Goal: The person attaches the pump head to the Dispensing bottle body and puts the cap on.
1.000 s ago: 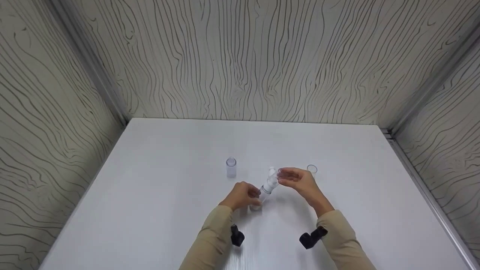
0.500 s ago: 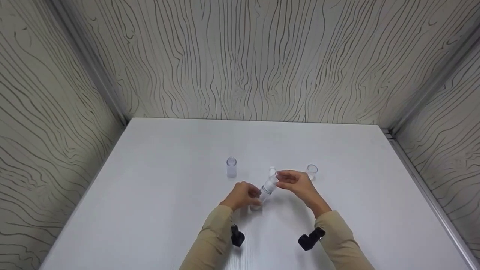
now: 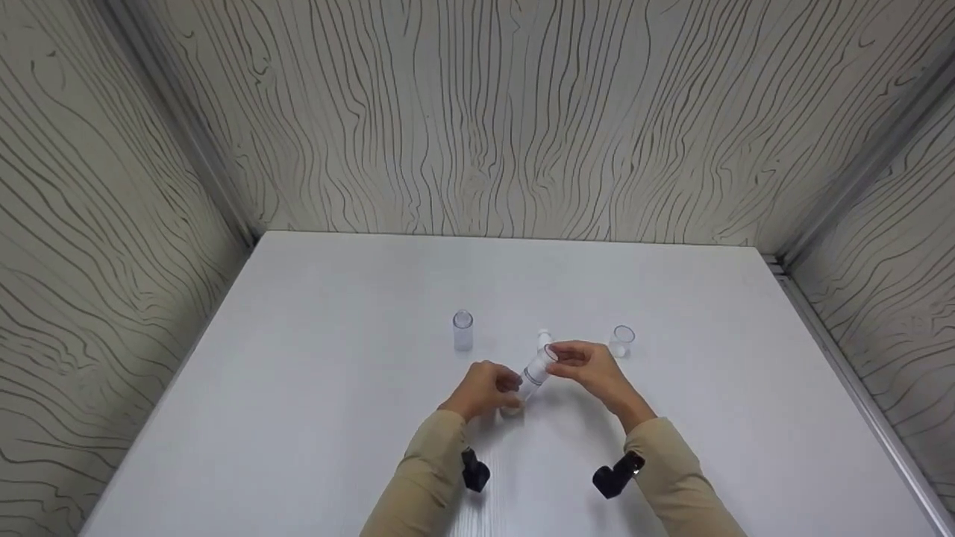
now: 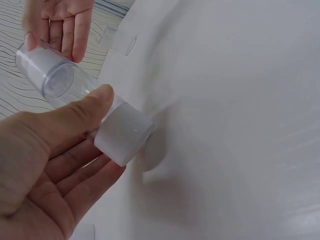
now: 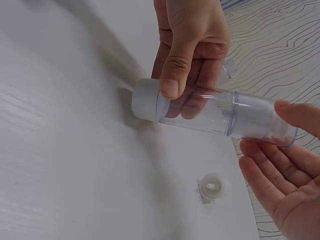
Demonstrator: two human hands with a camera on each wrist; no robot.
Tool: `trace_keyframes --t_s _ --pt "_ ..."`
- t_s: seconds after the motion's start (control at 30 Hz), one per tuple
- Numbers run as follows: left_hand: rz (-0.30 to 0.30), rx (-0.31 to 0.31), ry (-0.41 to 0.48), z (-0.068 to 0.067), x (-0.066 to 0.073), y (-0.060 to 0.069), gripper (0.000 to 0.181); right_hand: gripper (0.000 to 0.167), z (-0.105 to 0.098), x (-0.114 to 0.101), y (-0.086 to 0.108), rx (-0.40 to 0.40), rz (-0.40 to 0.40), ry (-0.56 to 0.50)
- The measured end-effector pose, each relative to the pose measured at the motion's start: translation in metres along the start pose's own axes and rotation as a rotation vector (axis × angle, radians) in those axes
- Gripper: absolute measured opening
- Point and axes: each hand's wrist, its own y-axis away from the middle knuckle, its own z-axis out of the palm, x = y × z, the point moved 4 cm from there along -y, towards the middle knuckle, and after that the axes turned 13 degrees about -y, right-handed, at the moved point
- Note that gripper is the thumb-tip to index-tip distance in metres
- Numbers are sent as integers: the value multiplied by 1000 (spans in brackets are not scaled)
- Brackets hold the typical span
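A slim clear bottle with a white base (image 4: 124,134) and a white section inside its other end leans between my hands in the head view. My left hand (image 3: 481,389) grips the clear body just above that base, thumb on one side and fingers on the other. At the opposite end, my right hand (image 3: 593,367) pinches the clear, white-lined top (image 5: 252,117) between thumb and fingers. A dark ring line marks where the two clear parts meet. The right wrist view shows both hands on the bottle.
On the white table (image 3: 336,373) a clear cylinder (image 3: 462,332) stands left of the bottle. A small white part (image 3: 545,338) sits just behind it, and a clear cup (image 3: 624,340) stands beyond my right hand. Wood-patterned panels (image 3: 477,119) enclose the table.
My right hand has shifted slightly down and left, closer to the bottle's middle, uncovering more of the clear cup behind it. The left hand keeps its grip in nearly the same place.
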Motion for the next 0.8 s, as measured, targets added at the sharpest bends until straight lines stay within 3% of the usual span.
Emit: trace_keyframes --t_s 0.23,0.5,0.8 --pt "-2 -3 2 -1 0 0 34 48 0 3 0 25 16 26" --pt "-20 -14 18 -2 2 2 33 47 1 1 0 -2 0 70" --pt "28 8 -24 -2 3 1 33 46 2 -5 2 -15 -15 99"
